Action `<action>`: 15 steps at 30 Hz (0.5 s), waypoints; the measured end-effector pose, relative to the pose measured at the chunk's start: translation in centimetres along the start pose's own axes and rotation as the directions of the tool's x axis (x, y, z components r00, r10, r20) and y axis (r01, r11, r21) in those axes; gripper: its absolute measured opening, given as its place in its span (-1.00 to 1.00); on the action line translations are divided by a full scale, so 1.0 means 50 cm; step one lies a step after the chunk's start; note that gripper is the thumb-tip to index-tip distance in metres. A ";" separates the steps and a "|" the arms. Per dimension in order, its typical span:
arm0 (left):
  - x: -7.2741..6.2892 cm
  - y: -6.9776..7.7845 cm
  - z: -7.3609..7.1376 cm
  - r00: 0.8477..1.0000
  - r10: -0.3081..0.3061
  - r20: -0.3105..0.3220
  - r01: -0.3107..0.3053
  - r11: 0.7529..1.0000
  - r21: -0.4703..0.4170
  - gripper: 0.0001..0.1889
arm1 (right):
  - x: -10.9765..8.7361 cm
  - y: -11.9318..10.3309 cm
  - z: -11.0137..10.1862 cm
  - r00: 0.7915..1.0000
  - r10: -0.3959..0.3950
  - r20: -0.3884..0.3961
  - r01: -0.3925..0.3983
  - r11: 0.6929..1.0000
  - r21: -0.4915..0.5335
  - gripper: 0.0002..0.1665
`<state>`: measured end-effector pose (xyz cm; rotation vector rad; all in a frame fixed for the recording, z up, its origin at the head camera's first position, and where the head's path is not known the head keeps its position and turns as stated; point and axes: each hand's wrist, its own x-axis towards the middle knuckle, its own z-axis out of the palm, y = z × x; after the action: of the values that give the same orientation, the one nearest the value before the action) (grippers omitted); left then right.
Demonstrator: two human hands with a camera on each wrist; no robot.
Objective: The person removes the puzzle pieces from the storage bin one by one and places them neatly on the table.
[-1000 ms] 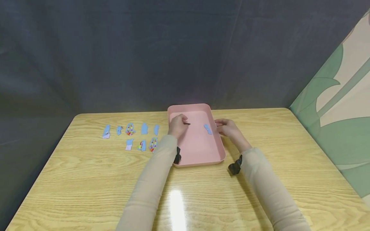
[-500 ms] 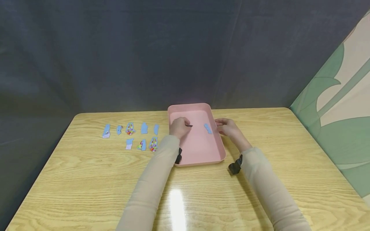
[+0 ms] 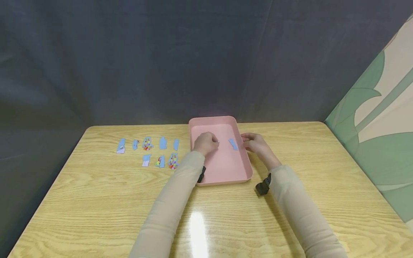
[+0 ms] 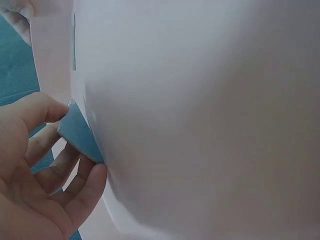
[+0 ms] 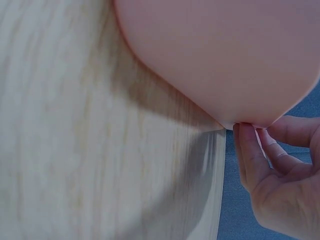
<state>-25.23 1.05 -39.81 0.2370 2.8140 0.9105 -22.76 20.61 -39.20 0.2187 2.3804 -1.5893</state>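
Note:
My left hand [image 3: 205, 143] is over the left half of the pink tray [image 3: 222, 177]. Its thumb and fingers pinch a flat blue puzzle piece [image 4: 81, 134], seen tilted in the left wrist view; only a sliver shows in the head view. Another blue puzzle piece [image 3: 233, 144] lies in the tray near its right wall. At the outside of that wall is my right hand [image 3: 255, 142], its fingertips [image 5: 245, 128] touching the tray near the rim. Nothing else shows in the right hand.
Left of the tray, puzzle pieces lie in two rows on the wooden table [image 3: 106, 200]. The back row holds several, among them a colourful balloon-patterned piece [image 3: 147, 143]; the front row has another such piece [image 3: 173, 161]. A dark curtain [image 3: 167, 61] hangs behind the table.
My left hand has moved a little right and toward me inside the tray, still pinching the piece, which has turned mostly out of sight. The right hand stays at the tray's right wall.

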 end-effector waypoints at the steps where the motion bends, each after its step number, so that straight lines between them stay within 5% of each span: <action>1: -0.001 0.001 0.000 1.000 0.001 -0.003 -0.001 1.000 -0.007 -0.82 | 0.001 0.001 0.000 1.000 0.001 0.000 -0.001 1.000 0.000 -0.38; 15: 0.001 0.003 0.002 0.995 -0.001 -0.098 -0.009 0.995 -0.098 -0.78 | 0.001 0.001 0.001 1.000 0.007 -0.022 -0.008 1.000 -0.024 -0.41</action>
<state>-25.25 1.26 -39.80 0.1900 2.8474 1.0860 -22.79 20.59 -39.28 0.2405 2.4108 -1.5617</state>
